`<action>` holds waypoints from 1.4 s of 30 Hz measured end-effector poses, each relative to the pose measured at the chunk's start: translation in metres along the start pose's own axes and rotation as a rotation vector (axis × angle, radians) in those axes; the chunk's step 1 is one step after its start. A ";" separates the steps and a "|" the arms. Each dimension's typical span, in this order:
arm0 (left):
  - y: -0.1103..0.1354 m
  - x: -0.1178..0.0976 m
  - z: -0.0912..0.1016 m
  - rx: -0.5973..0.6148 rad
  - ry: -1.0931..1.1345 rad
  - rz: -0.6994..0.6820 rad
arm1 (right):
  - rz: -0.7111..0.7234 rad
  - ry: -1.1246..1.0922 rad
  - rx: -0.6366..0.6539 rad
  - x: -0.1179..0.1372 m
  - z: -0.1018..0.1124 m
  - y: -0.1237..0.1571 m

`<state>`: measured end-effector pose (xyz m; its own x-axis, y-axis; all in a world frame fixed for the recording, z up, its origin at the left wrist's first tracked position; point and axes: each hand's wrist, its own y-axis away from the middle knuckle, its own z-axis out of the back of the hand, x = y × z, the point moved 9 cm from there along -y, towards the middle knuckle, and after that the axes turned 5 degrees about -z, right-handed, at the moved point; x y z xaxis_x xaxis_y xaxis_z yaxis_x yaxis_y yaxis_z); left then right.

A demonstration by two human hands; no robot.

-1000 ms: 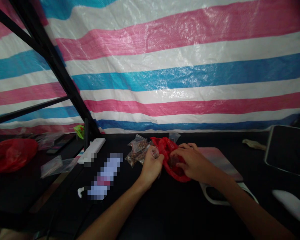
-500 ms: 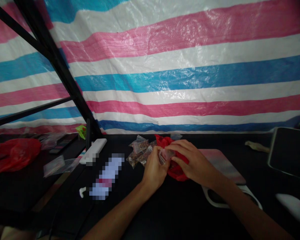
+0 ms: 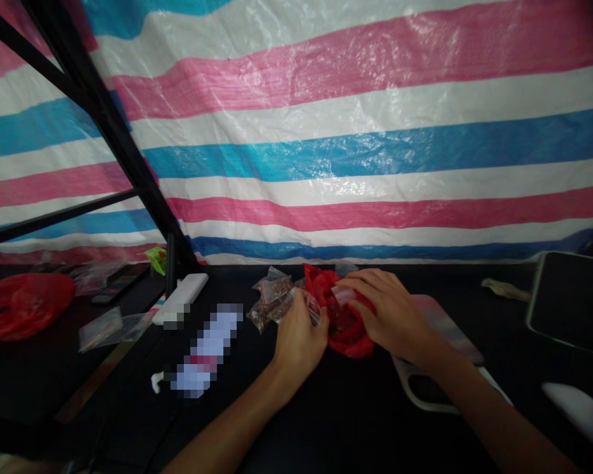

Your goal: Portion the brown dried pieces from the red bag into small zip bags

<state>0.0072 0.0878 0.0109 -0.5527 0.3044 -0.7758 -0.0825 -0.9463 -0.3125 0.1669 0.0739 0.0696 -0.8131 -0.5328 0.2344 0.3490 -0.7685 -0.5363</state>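
Observation:
My left hand [image 3: 300, 332] is closed around a small clear plastic bag [image 3: 314, 309], at the left edge of an open red plastic bag [image 3: 353, 343]. My right hand [image 3: 388, 313] reaches over the red bag from the right, its fingers pinching a small translucent, pinkish object [image 3: 344, 294] whose kind I cannot make out. Dark contents show inside the red bag, too dim to name. Just left of my left hand lie several small clear zip bags [image 3: 275, 289] filled with brownish bits.
A phone-like pixelated shape [image 3: 210, 352], a white earbud [image 3: 157, 382] and a white box-like device [image 3: 185, 294] lie left. To the right are a pinkish flat case [image 3: 445, 322], a dark-screened tablet [image 3: 576, 299] and a white mouse [image 3: 580, 411]. Another red bag [image 3: 29, 306] sits far left.
My hands have moved apart. The right has drawn the translucent object away from the small bag to above the red bag; the left has shifted slightly left with the small bag.

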 end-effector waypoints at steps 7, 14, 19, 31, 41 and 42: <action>0.007 0.004 -0.007 0.177 0.009 0.097 | -0.027 0.001 0.234 -0.007 -0.026 0.008; 0.000 0.016 -0.022 0.110 0.379 0.089 | -0.037 -0.092 0.381 -0.004 -0.035 0.013; -0.005 0.029 -0.029 0.075 0.565 0.163 | -0.078 -0.084 0.397 -0.006 -0.039 0.014; -0.005 0.023 -0.023 0.001 0.724 0.238 | -0.093 -0.114 0.334 -0.001 -0.039 0.013; -0.006 0.020 -0.024 0.017 0.775 0.257 | -0.105 -0.120 0.336 0.004 -0.040 0.013; -0.007 0.021 -0.023 0.010 0.762 0.258 | -0.109 -0.117 0.333 0.003 -0.039 0.012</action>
<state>0.0153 0.1032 -0.0162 0.1621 0.0635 -0.9847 -0.0387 -0.9968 -0.0706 0.1503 0.0767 0.0317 -0.8020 -0.4633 0.3770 0.4111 -0.8860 -0.2143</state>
